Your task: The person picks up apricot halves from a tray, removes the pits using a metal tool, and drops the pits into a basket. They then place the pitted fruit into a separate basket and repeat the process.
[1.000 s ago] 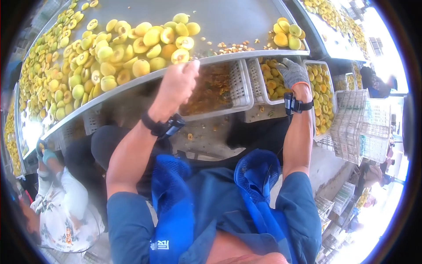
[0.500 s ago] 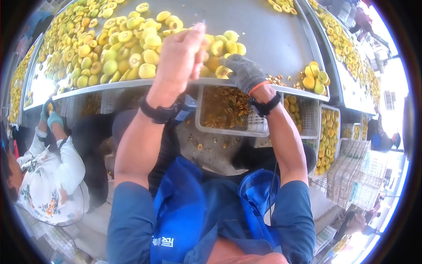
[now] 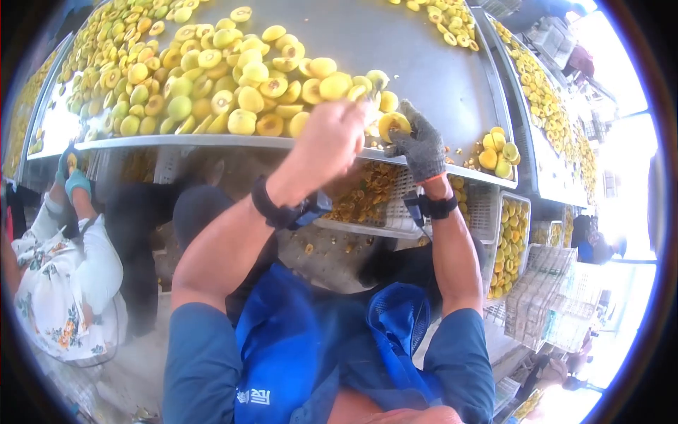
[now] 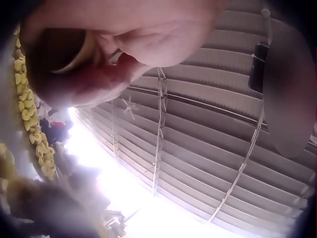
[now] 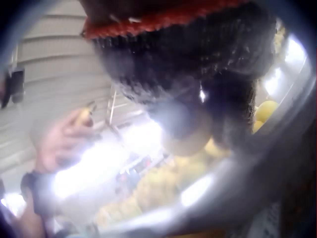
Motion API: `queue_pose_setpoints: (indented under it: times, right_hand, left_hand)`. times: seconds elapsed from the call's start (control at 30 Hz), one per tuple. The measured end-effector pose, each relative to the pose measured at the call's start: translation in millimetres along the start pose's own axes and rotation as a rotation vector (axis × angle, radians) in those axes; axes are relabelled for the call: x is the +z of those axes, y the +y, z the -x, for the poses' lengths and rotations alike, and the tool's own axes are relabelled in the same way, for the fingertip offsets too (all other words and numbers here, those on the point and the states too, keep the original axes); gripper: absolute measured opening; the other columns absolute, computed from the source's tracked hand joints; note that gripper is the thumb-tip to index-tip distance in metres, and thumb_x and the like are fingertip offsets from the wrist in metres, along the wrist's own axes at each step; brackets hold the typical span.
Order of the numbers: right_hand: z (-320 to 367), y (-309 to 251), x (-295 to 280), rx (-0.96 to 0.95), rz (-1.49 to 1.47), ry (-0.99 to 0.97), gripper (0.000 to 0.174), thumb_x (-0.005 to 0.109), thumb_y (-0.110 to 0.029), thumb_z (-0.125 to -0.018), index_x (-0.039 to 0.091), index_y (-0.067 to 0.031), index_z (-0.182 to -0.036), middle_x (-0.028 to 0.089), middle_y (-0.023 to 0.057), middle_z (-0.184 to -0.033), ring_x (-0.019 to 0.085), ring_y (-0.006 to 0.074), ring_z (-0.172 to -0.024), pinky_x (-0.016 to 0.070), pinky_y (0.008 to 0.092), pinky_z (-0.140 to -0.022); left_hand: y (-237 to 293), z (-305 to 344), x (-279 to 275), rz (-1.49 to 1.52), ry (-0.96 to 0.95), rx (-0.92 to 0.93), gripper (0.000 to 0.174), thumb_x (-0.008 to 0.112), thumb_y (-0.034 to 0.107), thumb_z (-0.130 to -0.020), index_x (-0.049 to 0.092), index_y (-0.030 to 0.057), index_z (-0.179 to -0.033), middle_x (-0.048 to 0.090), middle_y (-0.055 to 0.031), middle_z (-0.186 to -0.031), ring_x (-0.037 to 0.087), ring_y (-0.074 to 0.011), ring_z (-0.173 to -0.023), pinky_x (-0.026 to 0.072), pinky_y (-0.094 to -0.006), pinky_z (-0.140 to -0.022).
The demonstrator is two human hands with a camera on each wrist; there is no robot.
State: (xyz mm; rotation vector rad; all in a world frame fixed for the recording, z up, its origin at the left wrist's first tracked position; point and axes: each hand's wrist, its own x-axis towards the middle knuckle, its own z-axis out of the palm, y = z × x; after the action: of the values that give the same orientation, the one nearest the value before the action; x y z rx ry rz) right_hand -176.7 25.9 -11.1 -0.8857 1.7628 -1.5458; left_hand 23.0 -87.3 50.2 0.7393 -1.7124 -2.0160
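Note:
My bare left hand [image 3: 330, 138] is curled at the near edge of the metal table, next to my right hand. It grips a small tool [image 5: 85, 118] with a yellowish handle and a thin dark tip, mostly hidden by the fingers. My right hand [image 3: 421, 145], in a grey knit glove, pinches a yellow apricot half [image 3: 393, 126], cut side showing. The left fingertips come right up to this half, blurred by motion. A big pile of apricots [image 3: 248, 90], many of them halved, spreads leftward from the hands over the table.
Below the table edge stands a crate of brownish scraps [image 3: 364, 192]. To its right, another crate [image 3: 507, 247] holds apricot halves. A small apricot heap [image 3: 498, 152] lies at the table's right corner. At left sits another person [image 3: 67, 283] wearing gloves.
My right hand has moved from over a crate of apricots up to the pile and now holds an apricot half. My left hand has gone rightward to meet it.

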Motion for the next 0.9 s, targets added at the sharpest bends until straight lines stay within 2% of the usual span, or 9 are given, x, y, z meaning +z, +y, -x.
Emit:
queue_pose_setpoints:
  times: [0.03, 0.2, 0.23, 0.27, 0.33, 0.43, 0.57, 0.73, 0.9]
  right_hand:
    - [6, -8, -9, 0.090, 0.028, -0.051, 0.052, 0.067, -0.002, -0.095, 0.055, -0.0007, -0.146, 0.072, 0.0087, -0.110, 0.067, 0.0105, -0.088, 0.0553, 0.0229, -0.072]
    - [30, -15, -25, -0.058, 0.194, 0.046, 0.048, 0.066, -0.005, -0.096, 0.058, -0.0011, -0.143, 0.072, 0.0056, -0.108, 0.063, 0.0092, -0.084, 0.0539, 0.0247, -0.073]
    - [32, -10, -26, -0.128, 0.227, 0.082, 0.048, 0.067, -0.006, -0.096, 0.058, -0.0015, -0.143, 0.072, 0.0048, -0.103, 0.063, 0.0095, -0.081, 0.0536, 0.0256, -0.072]
    - [34, -8, -28, -0.198, 0.259, 0.118, 0.048, 0.067, -0.008, -0.096, 0.059, -0.0020, -0.143, 0.072, 0.0039, -0.099, 0.063, 0.0098, -0.077, 0.0534, 0.0264, -0.071]
    - [38, -6, -32, -0.254, 0.340, 0.139, 0.047, 0.066, -0.009, -0.097, 0.057, -0.0018, -0.143, 0.074, 0.0077, -0.105, 0.066, 0.0132, -0.085, 0.0547, 0.0289, -0.077]
    - [49, -9, -32, -0.247, 0.385, 0.146, 0.048, 0.065, -0.010, -0.099, 0.054, -0.0008, -0.145, 0.074, 0.0145, -0.114, 0.069, 0.0177, -0.098, 0.0548, 0.0323, -0.086]
    - [55, -6, -34, -0.331, 0.423, 0.151, 0.053, 0.065, -0.012, -0.100, 0.049, 0.0012, -0.148, 0.071, 0.0186, -0.122, 0.068, 0.0198, -0.106, 0.0533, 0.0340, -0.093]
    - [60, -7, -33, -0.351, 0.505, 0.217, 0.054, 0.065, -0.014, -0.100, 0.048, 0.0020, -0.149, 0.069, 0.0228, -0.125, 0.069, 0.0295, -0.109, 0.0527, 0.0382, -0.094]
    - [64, -13, -27, -0.332, 0.533, 0.267, 0.055, 0.065, -0.015, -0.099, 0.048, 0.0018, -0.149, 0.067, 0.0275, -0.124, 0.069, 0.0378, -0.109, 0.0532, 0.0412, -0.092]
  left_hand:
    - [-7, 1, 11, -0.043, -0.025, 0.006, 0.038, 0.052, 0.034, -0.108, 0.059, 0.0003, -0.093, 0.053, -0.0006, -0.062, 0.050, -0.0077, -0.047, 0.0397, -0.0245, -0.043]
    - [-45, 6, 50, -0.365, -0.045, 0.199, 0.032, 0.059, 0.024, -0.105, 0.054, -0.0015, -0.087, 0.059, -0.0063, -0.066, 0.056, -0.0120, -0.050, 0.0453, -0.0319, -0.050]
    - [-46, 7, 55, -0.434, -0.023, 0.214, 0.031, 0.063, 0.022, -0.102, 0.053, -0.0038, -0.088, 0.061, -0.0139, -0.066, 0.059, -0.0235, -0.051, 0.0460, -0.0377, -0.052]
    - [-49, 7, 59, -0.471, 0.004, 0.284, 0.031, 0.064, 0.022, -0.101, 0.053, -0.0042, -0.088, 0.060, -0.0165, -0.067, 0.060, -0.0280, -0.053, 0.0457, -0.0391, -0.053]
    - [-54, 6, 66, -0.540, 0.062, 0.422, 0.031, 0.065, 0.022, -0.100, 0.053, -0.0049, -0.089, 0.060, -0.0217, -0.067, 0.060, -0.0369, -0.057, 0.0451, -0.0419, -0.054]
    - [-53, 6, 75, -0.532, 0.061, 0.389, 0.028, 0.066, 0.018, -0.099, 0.053, -0.0058, -0.091, 0.059, -0.0265, -0.069, 0.058, -0.0458, -0.063, 0.0442, -0.0458, -0.056]
    - [-58, 2, 87, -0.543, 0.076, 0.355, 0.027, 0.067, 0.016, -0.098, 0.052, -0.0053, -0.091, 0.057, -0.0274, -0.068, 0.057, -0.0468, -0.063, 0.0436, -0.0472, -0.056]
    - [-68, -1, 98, -0.579, 0.122, 0.429, 0.029, 0.066, 0.016, -0.100, 0.050, -0.0053, -0.089, 0.056, -0.0279, -0.068, 0.056, -0.0484, -0.062, 0.0418, -0.0483, -0.055]
    - [-69, -1, 105, -0.471, 0.118, 0.375, 0.030, 0.064, 0.016, -0.101, 0.049, -0.0048, -0.086, 0.055, -0.0286, -0.070, 0.055, -0.0496, -0.067, 0.0418, -0.0486, -0.058]
